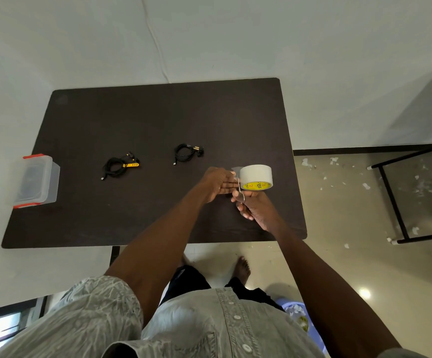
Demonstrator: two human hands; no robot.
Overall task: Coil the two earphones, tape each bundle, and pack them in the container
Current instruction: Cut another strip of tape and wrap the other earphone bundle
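Pale walls and a tiled floor strewn with white paper scraps [421,183] are seen around a dark table [137,210], which is taken as the landmark for what follows. At the table's left edge a clear container [37,180] with red clips is set, partly overhanging. Toward the table's middle two coiled black earphones are laid well apart: the earphone with a yellow remote [119,165] nearer the container, and the all-black earphone [187,153] further right. Neither bundle is touched by a hand.

Over the table's right part a roll of tape [257,176] with a yellow inner core is held up. A short strip of tape is drawn from the roll and is pinched by the left hand [218,183], whose other fingers are extended toward the roll. Small scissors [240,193] are gripped in the right hand [255,206], fingers curled through the handles, with the blades raised against the drawn strip just beside the roll. How the roll itself is supported cannot be told.

Beyond the table's right edge a black metal frame [393,200] is stood on the floor.
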